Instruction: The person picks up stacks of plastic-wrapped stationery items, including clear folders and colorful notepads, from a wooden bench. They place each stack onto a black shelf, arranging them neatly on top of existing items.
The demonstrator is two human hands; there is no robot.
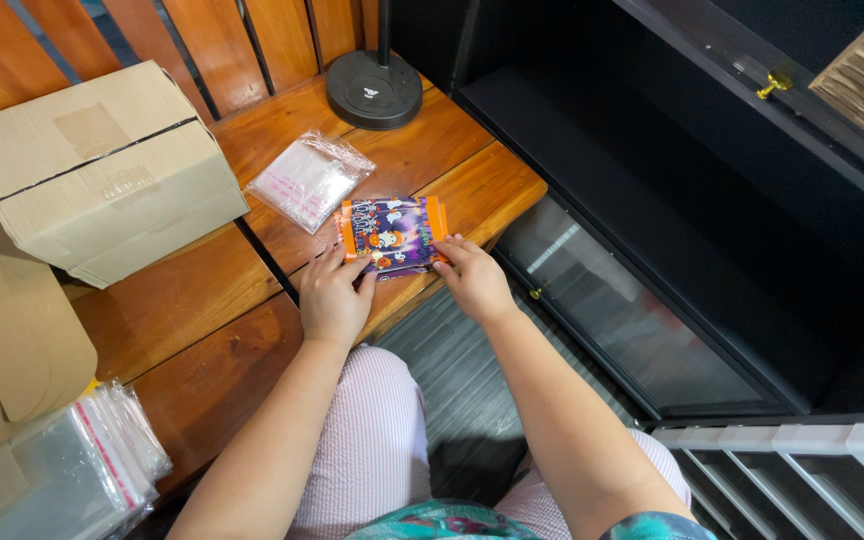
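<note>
A small flat packet (390, 232), purple and orange with cartoon figures, lies on the wooden table (192, 290) near its front right corner. My left hand (332, 298) rests on the table with its fingertips on the packet's near left edge. My right hand (472, 278) presses its fingertips on the packet's near right corner. Just beyond the packet lies a stack of clear plastic bags (308, 178) with a pink strip.
A closed cardboard box (102, 165) stands at the back left. A round black lamp base (373, 88) sits at the table's far edge. More clear bags (72, 470) and a flat cardboard piece (2, 340) lie at the near left. A black cabinet (672, 250) is on the right.
</note>
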